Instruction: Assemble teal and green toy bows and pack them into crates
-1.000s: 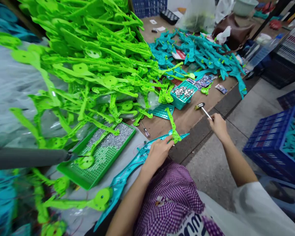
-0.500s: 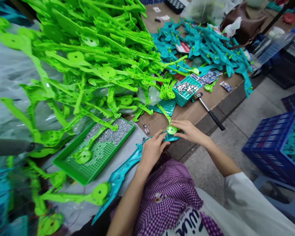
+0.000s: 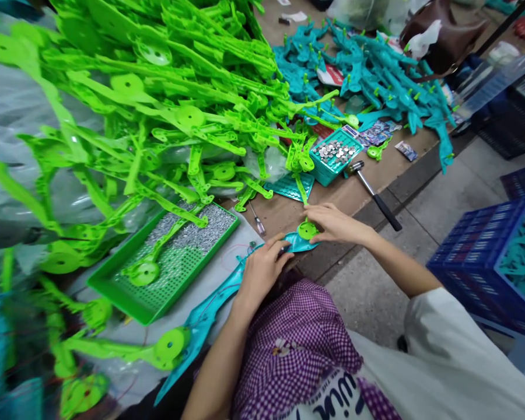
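Observation:
A long teal plastic piece [image 3: 212, 312] lies slanted across my lap edge and the table edge. My left hand [image 3: 262, 265] is closed over it near its upper end, fingers curled and partly hiding it. My right hand [image 3: 336, 224] pinches a bright green plastic arm with a round end [image 3: 307, 231]. That round end rests on or just above the teal tip; contact is unclear. The green arm's strip points up toward the pile. A second green part with a disc [image 3: 171, 348] lies by the teal piece's lower end.
A big heap of green plastic arms [image 3: 157, 111] fills the left. A green tray [image 3: 146, 318] holds small metal pieces. A teal basket [image 3: 328, 175] holds silvery discs. A hammer [image 3: 378, 198], a screwdriver [image 3: 259, 224], teal parts [image 3: 376, 76] and a blue crate [image 3: 464, 245] surround me.
The view has shifted slightly. My left hand has slid a little left along the teal piece, baring more of its tip. My right hand keeps its hold on the green arm.

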A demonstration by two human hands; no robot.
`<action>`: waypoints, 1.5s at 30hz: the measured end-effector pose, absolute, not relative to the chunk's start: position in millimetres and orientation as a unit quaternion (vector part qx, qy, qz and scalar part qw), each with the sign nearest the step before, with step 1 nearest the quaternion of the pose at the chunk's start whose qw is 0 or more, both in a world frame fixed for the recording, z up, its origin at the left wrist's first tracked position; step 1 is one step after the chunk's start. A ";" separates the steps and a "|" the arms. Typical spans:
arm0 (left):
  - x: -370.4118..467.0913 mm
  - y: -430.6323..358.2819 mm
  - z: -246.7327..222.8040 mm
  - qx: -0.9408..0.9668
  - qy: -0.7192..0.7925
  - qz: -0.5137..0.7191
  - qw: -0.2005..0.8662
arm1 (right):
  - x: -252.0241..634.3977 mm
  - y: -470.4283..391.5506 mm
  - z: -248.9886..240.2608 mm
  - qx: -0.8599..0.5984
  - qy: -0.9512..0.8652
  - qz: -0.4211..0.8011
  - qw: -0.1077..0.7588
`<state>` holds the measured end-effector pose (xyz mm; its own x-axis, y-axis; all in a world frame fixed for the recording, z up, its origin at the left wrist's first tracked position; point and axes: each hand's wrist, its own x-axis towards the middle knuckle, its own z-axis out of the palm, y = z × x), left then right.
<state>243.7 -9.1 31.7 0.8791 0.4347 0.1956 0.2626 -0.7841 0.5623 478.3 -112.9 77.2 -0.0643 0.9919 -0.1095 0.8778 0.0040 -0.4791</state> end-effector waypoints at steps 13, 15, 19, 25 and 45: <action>234.6 -1.6 21.1 0.919 0.163 0.218 0.283 | 483.6 -77.0 82.4 -0.534 -0.801 0.258 0.080; 234.2 -0.5 20.5 0.919 0.159 0.221 0.286 | 486.0 -78.4 81.0 -0.541 -0.789 0.275 0.093; 234.1 2.7 19.7 0.921 0.154 0.207 0.292 | 482.9 -77.5 77.9 -0.560 -0.773 0.275 0.115; 233.9 3.0 19.1 0.920 0.149 0.215 0.292 | 488.3 -75.4 75.0 -0.558 -0.764 0.303 0.114; 228.6 -11.4 62.9 0.889 0.176 0.276 0.321 | 385.7 -115.8 80.1 -0.631 -0.595 0.224 0.444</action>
<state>228.6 -11.4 62.9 0.7865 0.4889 0.3773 0.1354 -0.7326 0.6671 385.7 -115.8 80.1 0.1922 0.9500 0.2461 0.5522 0.1026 -0.8274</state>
